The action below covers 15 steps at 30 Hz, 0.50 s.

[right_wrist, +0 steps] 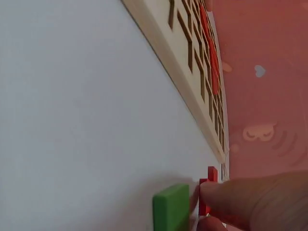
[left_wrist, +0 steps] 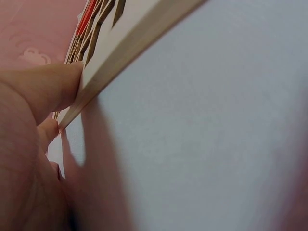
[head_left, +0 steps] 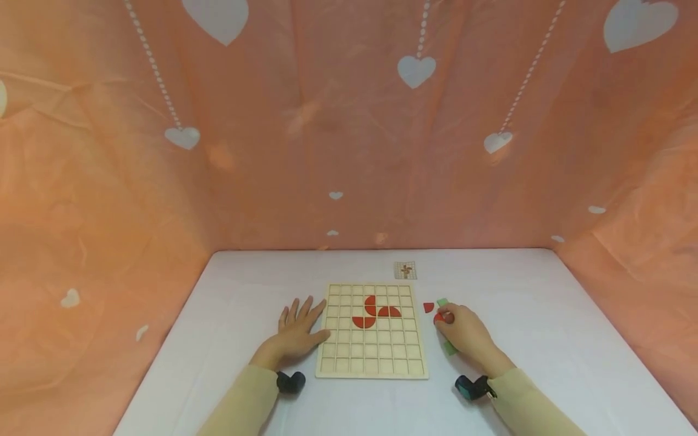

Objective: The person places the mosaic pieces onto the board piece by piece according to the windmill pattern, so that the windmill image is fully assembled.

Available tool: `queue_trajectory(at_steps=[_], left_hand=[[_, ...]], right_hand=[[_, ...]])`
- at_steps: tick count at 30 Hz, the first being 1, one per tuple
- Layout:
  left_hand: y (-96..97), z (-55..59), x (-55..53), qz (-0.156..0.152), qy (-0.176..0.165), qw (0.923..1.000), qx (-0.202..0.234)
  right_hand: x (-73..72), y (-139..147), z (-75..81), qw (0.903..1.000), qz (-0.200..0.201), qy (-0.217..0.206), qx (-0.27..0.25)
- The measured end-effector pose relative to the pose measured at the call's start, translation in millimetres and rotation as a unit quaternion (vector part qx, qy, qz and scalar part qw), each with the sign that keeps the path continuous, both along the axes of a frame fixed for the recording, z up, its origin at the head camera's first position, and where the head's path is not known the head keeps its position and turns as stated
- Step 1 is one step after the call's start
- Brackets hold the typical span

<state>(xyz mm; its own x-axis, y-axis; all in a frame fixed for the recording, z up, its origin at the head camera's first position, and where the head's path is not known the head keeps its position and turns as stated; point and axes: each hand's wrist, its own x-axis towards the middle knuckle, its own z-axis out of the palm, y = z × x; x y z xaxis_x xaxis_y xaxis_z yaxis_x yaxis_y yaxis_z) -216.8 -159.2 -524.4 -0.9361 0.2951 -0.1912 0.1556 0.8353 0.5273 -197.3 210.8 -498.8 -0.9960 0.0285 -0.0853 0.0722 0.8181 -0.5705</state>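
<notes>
A pale wooden grid board [head_left: 371, 351] lies on the white table with several red quarter-circle pieces set in its middle cells. My left hand [head_left: 294, 336] rests beside the board with fingers spread; its thumb [left_wrist: 62, 84] touches the board's left edge. Right of the board, my right hand [head_left: 466, 333] pinches a red quarter-circle piece [head_left: 438, 317] between thumb and finger, low over the table. In the right wrist view the thumb [right_wrist: 236, 197] lies against this piece, partly hiding it. A second red quarter-circle [head_left: 428, 307] lies just left of the fingertips.
Green pieces lie around the right hand: one green piece [head_left: 442, 301] beyond it and another green piece [head_left: 449, 348] by its near side. A small pattern card [head_left: 405, 270] sits behind the board. An orange curtain [head_left: 354, 151] with hearts encloses the table's back and sides.
</notes>
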Motion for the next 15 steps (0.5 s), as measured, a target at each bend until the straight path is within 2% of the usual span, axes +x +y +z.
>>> queue_trajectory(at_steps=[7, 15], left_hand=[[2.0, 1.5, 5.6, -0.004, -0.013, 0.9999, 0.008], [1.1, 7.4, 3.0, -0.001, -0.004, 0.9999, 0.014]], right_hand=[[-0.1, 5.3, -6.5, 0.9999, 0.004, -0.011, -0.005], [-5.0, 5.9, -3.4, 0.9998, 0.003, 0.001, -0.017]])
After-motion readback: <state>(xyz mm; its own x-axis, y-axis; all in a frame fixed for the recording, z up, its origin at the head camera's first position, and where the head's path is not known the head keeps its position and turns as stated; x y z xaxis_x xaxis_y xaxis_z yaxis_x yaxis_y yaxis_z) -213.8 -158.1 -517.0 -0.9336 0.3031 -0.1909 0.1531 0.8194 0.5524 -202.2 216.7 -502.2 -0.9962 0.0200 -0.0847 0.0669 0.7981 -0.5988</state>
